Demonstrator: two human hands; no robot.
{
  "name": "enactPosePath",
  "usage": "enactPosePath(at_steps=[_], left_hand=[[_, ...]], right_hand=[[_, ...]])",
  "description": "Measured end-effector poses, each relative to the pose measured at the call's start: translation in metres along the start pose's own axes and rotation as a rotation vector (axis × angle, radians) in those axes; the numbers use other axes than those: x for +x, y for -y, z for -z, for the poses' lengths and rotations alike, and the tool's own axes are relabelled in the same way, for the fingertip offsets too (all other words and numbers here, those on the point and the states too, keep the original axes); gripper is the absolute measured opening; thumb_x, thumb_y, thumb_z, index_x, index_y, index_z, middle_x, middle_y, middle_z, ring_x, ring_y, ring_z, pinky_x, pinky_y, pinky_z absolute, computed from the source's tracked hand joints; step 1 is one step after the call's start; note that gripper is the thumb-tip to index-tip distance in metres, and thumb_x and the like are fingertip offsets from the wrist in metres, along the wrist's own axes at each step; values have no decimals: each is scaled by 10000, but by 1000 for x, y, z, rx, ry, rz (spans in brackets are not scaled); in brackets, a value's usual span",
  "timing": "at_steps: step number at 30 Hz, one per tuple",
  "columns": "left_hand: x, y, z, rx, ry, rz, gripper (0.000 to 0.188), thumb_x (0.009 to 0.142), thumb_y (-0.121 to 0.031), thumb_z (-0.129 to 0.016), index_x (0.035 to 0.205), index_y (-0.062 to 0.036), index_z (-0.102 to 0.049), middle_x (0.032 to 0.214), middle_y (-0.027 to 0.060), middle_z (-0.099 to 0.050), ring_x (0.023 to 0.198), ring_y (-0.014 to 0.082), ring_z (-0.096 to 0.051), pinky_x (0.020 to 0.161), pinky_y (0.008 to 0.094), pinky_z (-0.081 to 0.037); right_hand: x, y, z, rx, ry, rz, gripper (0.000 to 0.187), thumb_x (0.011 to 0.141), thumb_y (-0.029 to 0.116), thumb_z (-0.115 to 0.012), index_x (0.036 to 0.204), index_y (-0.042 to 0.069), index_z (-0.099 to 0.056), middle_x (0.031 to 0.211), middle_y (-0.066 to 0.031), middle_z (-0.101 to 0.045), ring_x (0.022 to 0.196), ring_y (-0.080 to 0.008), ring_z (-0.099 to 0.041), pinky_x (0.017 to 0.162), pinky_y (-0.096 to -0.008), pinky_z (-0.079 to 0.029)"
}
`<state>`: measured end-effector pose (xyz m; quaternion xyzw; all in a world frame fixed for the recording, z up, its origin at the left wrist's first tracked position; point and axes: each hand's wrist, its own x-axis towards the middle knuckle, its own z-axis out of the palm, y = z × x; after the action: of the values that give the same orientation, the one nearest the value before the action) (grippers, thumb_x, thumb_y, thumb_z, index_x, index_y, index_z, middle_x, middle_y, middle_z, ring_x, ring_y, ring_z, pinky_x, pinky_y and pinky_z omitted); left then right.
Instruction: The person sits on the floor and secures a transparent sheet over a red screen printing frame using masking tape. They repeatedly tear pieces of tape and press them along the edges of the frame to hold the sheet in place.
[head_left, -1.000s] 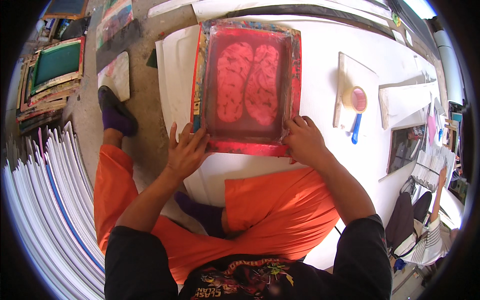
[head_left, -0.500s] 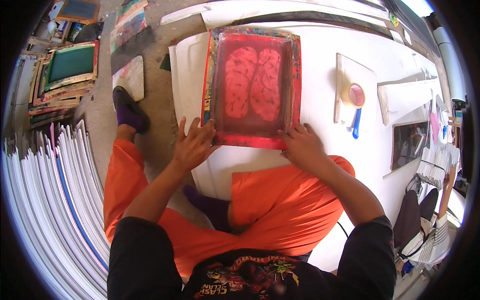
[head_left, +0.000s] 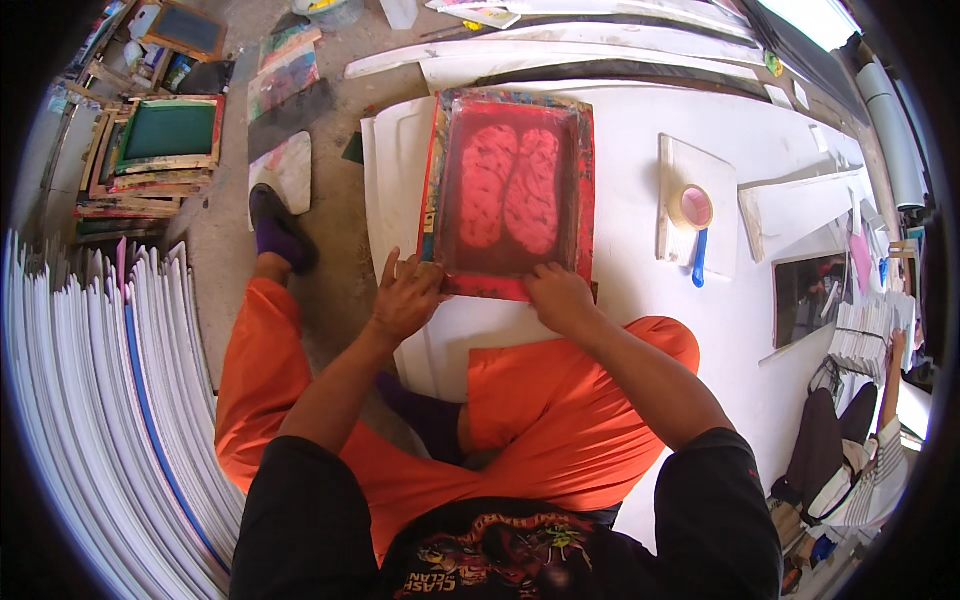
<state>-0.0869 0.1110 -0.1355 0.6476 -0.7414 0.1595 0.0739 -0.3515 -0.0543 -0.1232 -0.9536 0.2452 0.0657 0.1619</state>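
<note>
A screen printing frame (head_left: 590, 190) with red-stained, worn edges lies on white sheets in front of me. Through its dark reddish mesh show two pink sole shapes (head_left: 487, 187), side by side like a pair of sandals. At the frame's near left corner my left hand (head_left: 408, 298) grips the edge, with some fingers raised. My right hand (head_left: 562, 298) is closed on the near edge, right of the middle; its fingertips curl over the inner rim and the thumb is hidden.
On the white sheets (head_left: 640, 400) to the right lie a board (head_left: 690, 160), a tape roll (head_left: 690, 207) and a blue-handled tool (head_left: 700, 262). Stacked white sheets (head_left: 90, 400) stand at left, below more screen frames (head_left: 165, 135). Another person (head_left: 850, 440) sits at far right beside a paper stack (head_left: 862, 335).
My right hand has moved left along the frame's near edge, away from the corner. The left hand stays at its corner. The whole view has shifted slightly.
</note>
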Motion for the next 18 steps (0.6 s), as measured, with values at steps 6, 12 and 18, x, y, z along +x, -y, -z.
enactPosePath(at_steps=[6,12,18], left_hand=[[-3,2,2,-25,-15,6,464,780,-444,-821,1128,-142,-769,1168,-33,-681,1124,231,-623,1221,560,-313],[9,-5,9,-87,51,63,494,775,-440,-835,1167,-153,-746,1167,1,-682,1231,248,-573,1237,550,-284],[41,-24,-3,-138,205,22,428,792,-465,-839,1078,-160,-753,1088,5,-696,1195,269,-607,1206,533,-337]], right_hand=[[-1,-2,9,70,36,-72,325,840,235,-820,1084,48,-715,1090,-107,-707,1125,-302,-673,919,-458,-587],[20,6,11,95,118,-121,292,828,219,-767,1058,45,-719,1133,-146,-703,1153,-336,-660,974,-459,-568],[66,31,-10,444,42,25,363,799,219,-748,1092,7,-714,1175,-216,-694,1193,-387,-638,1020,-480,-547]])
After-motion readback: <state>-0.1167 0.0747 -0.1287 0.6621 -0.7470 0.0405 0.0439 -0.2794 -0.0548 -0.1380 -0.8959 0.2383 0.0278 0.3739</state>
